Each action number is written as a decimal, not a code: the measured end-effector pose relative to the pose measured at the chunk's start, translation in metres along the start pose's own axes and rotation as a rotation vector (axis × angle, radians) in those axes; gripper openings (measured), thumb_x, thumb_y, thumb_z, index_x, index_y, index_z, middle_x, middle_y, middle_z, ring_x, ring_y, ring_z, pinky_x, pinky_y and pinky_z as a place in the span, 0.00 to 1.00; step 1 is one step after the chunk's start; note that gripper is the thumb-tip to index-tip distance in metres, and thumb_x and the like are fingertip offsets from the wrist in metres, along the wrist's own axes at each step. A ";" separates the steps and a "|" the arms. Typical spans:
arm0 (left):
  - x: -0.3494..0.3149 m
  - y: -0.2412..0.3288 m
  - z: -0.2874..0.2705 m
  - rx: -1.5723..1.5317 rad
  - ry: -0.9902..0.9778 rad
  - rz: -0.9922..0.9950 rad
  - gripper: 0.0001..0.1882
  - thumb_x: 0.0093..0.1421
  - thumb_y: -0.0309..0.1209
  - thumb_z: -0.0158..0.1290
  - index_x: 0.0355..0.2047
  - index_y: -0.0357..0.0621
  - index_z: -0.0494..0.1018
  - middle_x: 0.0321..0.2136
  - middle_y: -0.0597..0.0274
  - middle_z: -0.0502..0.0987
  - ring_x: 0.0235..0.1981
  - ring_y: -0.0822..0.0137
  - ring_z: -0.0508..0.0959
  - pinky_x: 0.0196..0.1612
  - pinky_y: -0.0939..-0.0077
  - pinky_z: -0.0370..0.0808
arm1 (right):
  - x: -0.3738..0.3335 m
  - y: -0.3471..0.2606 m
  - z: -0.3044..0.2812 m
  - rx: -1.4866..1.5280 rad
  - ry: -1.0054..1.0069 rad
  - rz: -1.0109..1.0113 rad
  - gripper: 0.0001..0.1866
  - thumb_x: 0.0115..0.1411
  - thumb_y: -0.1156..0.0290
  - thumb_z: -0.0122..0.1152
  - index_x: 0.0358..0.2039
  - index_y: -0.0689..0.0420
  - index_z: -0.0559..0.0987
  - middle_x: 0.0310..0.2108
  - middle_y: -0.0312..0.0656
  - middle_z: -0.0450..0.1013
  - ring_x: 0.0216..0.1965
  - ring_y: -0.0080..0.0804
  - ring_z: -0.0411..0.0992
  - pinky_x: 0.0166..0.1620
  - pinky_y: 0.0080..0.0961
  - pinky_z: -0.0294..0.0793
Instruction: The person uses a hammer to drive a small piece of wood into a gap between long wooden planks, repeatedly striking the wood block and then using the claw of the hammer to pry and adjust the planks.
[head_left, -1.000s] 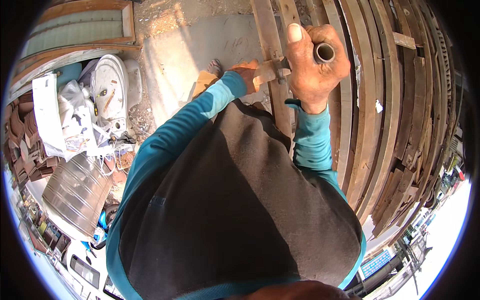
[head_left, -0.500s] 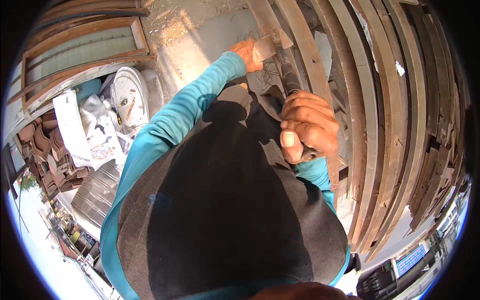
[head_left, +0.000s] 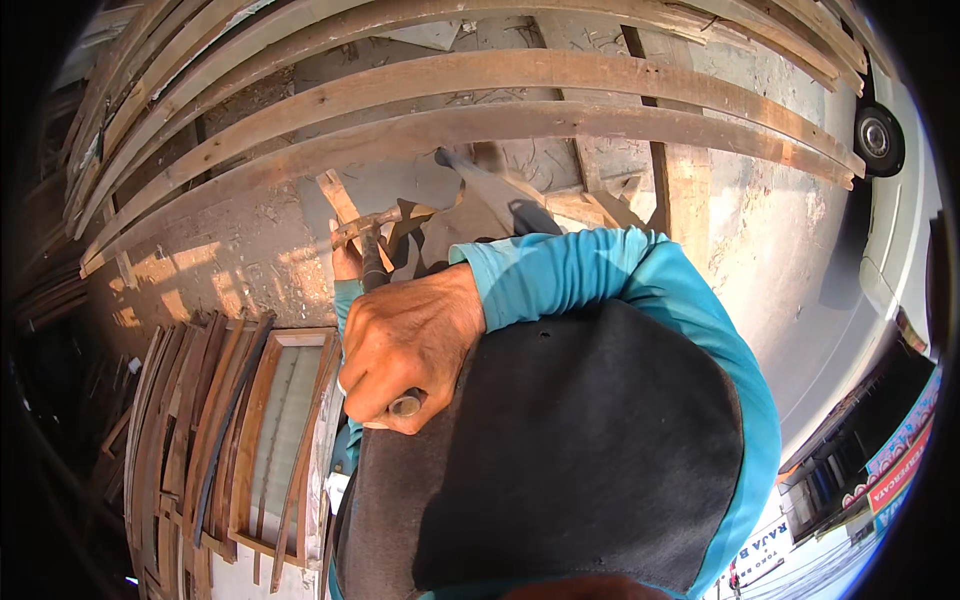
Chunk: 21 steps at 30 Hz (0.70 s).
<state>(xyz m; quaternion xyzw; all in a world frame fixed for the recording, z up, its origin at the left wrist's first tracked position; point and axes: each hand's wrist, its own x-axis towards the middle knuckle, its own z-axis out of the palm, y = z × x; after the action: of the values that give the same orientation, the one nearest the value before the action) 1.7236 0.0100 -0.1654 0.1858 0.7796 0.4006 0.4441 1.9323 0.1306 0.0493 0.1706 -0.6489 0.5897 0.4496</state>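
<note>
My right hand is closed around the round metal pipe handle of a hammer, close to my chest. The handle runs up to a head near a thin wooden strip lying on the concrete ground. My left hand is mostly hidden behind the handle, with its fingers at the lower end of that strip; whether it grips the strip is unclear. Both arms wear teal sleeves, and a dark apron fills the lower middle of the view.
Long curved wooden planks lie across the ground above the hands. A glazed wooden window frame and stacked wooden slats stand at the lower left. A white vehicle's wheel is at the upper right.
The view has swung around strongly. My right hand with the hammer has come down from its raised position to in front of my chest. My left hand stays at the wood.
</note>
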 end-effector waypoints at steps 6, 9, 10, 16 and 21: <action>-0.005 -0.020 -0.034 -0.186 0.050 0.126 0.37 0.52 0.55 0.66 0.48 0.35 0.73 0.41 0.50 0.80 0.44 0.59 0.79 0.48 0.66 0.76 | -0.021 -0.004 0.050 -0.119 0.041 0.160 0.09 0.56 0.72 0.62 0.22 0.56 0.71 0.16 0.38 0.67 0.16 0.37 0.69 0.21 0.34 0.65; 0.001 -0.022 -0.051 -0.195 0.102 0.221 0.36 0.53 0.57 0.66 0.47 0.35 0.75 0.39 0.52 0.80 0.43 0.61 0.80 0.47 0.68 0.76 | -0.034 -0.002 0.073 -0.289 0.067 0.378 0.11 0.60 0.70 0.61 0.23 0.57 0.72 0.15 0.40 0.68 0.16 0.38 0.68 0.21 0.36 0.64; 0.008 -0.021 -0.055 -0.144 0.109 0.241 0.36 0.53 0.57 0.66 0.46 0.35 0.75 0.39 0.53 0.80 0.43 0.62 0.80 0.47 0.68 0.76 | -0.039 -0.003 0.077 -0.389 0.100 0.480 0.12 0.62 0.69 0.61 0.23 0.57 0.72 0.15 0.40 0.67 0.15 0.37 0.66 0.21 0.36 0.63; 0.033 0.009 -0.076 0.301 0.062 -0.016 0.47 0.46 0.66 0.68 0.45 0.29 0.77 0.39 0.49 0.81 0.39 0.61 0.81 0.42 0.67 0.78 | -0.056 0.002 0.099 -0.361 0.030 0.525 0.15 0.63 0.68 0.60 0.20 0.57 0.71 0.14 0.41 0.62 0.13 0.34 0.59 0.21 0.34 0.58; 0.037 -0.052 -0.079 -0.137 -0.099 -0.151 0.41 0.47 0.58 0.69 0.47 0.34 0.75 0.38 0.54 0.81 0.37 0.61 0.81 0.41 0.67 0.79 | -0.055 0.003 0.103 -0.398 0.209 0.325 0.14 0.62 0.71 0.58 0.20 0.58 0.70 0.14 0.37 0.62 0.13 0.27 0.58 0.19 0.30 0.57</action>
<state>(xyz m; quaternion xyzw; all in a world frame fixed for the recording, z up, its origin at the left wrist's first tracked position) 1.6406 -0.0347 -0.2037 0.1155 0.7391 0.4088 0.5227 1.9202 0.0197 0.0151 -0.0895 -0.7210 0.5293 0.4382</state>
